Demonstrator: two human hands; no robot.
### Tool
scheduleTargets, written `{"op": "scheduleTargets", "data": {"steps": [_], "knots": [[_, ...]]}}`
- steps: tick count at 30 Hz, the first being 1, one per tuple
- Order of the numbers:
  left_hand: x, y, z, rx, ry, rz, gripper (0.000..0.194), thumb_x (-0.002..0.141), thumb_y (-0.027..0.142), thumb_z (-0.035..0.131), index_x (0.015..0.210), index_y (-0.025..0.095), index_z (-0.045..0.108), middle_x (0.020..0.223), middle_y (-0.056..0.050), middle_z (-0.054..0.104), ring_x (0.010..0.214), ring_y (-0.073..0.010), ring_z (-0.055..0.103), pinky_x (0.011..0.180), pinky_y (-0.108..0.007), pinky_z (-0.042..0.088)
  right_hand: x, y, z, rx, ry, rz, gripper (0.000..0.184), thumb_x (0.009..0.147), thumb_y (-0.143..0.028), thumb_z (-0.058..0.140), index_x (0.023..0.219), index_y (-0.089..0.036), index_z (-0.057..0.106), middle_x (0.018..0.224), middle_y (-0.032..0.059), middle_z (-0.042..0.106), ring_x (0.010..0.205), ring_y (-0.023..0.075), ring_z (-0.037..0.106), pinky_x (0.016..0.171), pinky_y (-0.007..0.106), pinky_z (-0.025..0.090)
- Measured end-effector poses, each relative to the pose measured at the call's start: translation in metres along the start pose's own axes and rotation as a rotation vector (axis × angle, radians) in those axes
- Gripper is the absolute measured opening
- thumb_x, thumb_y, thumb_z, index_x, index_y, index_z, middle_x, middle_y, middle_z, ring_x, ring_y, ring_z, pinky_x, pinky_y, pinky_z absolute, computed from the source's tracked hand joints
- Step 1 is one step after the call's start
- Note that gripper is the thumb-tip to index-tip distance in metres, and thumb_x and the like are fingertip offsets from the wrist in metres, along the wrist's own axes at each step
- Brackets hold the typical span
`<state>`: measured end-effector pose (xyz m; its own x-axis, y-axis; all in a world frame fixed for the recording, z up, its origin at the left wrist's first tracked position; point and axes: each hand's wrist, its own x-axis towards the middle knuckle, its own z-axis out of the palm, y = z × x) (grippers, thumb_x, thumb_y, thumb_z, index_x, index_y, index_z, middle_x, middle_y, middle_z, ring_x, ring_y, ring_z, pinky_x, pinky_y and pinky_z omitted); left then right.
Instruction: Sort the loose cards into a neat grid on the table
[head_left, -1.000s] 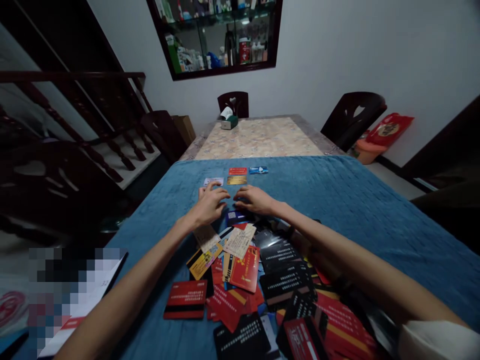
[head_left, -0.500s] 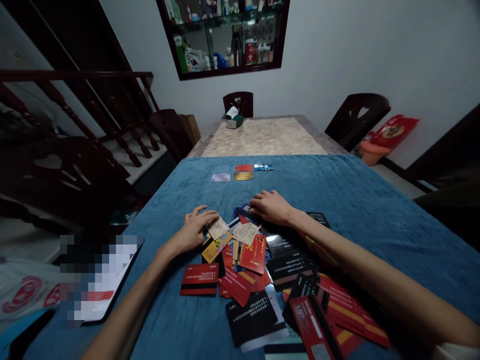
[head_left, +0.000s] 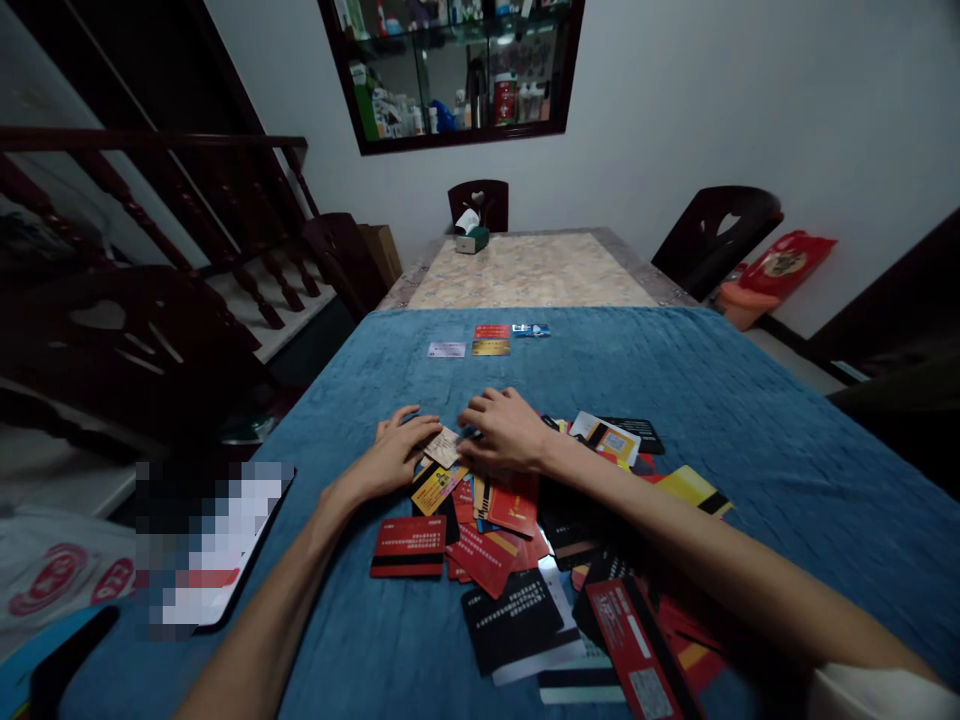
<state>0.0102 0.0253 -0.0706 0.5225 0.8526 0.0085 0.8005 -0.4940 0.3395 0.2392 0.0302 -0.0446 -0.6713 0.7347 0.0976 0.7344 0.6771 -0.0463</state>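
Observation:
A heap of plastic cards (head_left: 525, 560), red, black, yellow and white, lies on a blue cloth (head_left: 750, 420) in front of me. My left hand (head_left: 394, 455) rests at the heap's far left edge, its fingertips pinching a pale beige card (head_left: 444, 447). My right hand (head_left: 506, 428) lies palm down on the far end of the heap, right beside the left, fingers curled onto the cards. Farther out sit several single cards: a white card (head_left: 446, 349), a gold card (head_left: 490, 347), a red card (head_left: 491, 331) and a blue card (head_left: 530, 329).
A blurred tablet-like object (head_left: 202, 545) lies at the left on the cloth. Beyond the cloth the patterned table top (head_left: 529, 270) carries a tissue box (head_left: 472, 236). Dark chairs (head_left: 712, 230) stand around, a stair railing (head_left: 150, 190) is at left.
My left hand pulled back from the far cloth to the heap's edge and took the beige card. My right hand slid left over the heap, uncovering yellow and white cards at right.

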Motion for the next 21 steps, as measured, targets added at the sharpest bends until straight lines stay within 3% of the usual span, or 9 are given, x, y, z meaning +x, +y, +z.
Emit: {"op": "scheduleTargets", "data": {"steps": [4,13,18,21], "knots": [[-0.002,-0.002,0.001,0.025,0.021,0.018,0.04,0.091,0.016,0.046,0.127,0.023,0.063,0.139,-0.008,0.058,0.136,-0.0337,0.036,0.11,-0.06,0.031,0.009,-0.019,0.004,0.046,-0.048,-0.048,0.048,0.091,-0.056,0.056,0.119,-0.017,0.062,0.119,0.013,0.064,0.11,0.0287,0.052,0.082,0.037,0.036],[-0.01,-0.012,-0.008,-0.07,0.07,0.087,0.027,0.094,0.029,0.052,0.113,0.026,0.071,0.118,-0.005,0.07,0.13,-0.0304,0.043,0.109,-0.056,0.034,0.005,-0.018,0.006,0.134,-0.049,-0.059,0.032,0.088,-0.045,0.06,0.104,-0.02,0.07,0.104,0.0094,0.069,0.102,0.0276,0.054,0.078,0.035,0.038],[-0.012,-0.011,-0.014,-0.155,0.145,0.039,0.026,0.092,0.027,0.052,0.105,0.023,0.074,0.112,-0.006,0.07,0.119,-0.0253,0.055,0.105,-0.044,0.044,0.006,-0.012,0.011,0.208,-0.029,-0.024,0.027,0.088,-0.019,0.052,0.11,-0.02,0.068,0.104,0.0088,0.071,0.099,0.0243,0.056,0.078,0.032,0.038],[-0.011,-0.01,-0.011,-0.2,0.202,0.006,0.027,0.09,0.024,0.051,0.103,0.021,0.074,0.11,-0.007,0.069,0.105,-0.0219,0.063,0.098,-0.038,0.05,0.008,-0.009,0.018,0.256,0.0,0.027,0.027,0.086,-0.012,0.049,0.105,-0.017,0.068,0.097,0.0092,0.072,0.095,0.023,0.057,0.078,0.03,0.039]]}}
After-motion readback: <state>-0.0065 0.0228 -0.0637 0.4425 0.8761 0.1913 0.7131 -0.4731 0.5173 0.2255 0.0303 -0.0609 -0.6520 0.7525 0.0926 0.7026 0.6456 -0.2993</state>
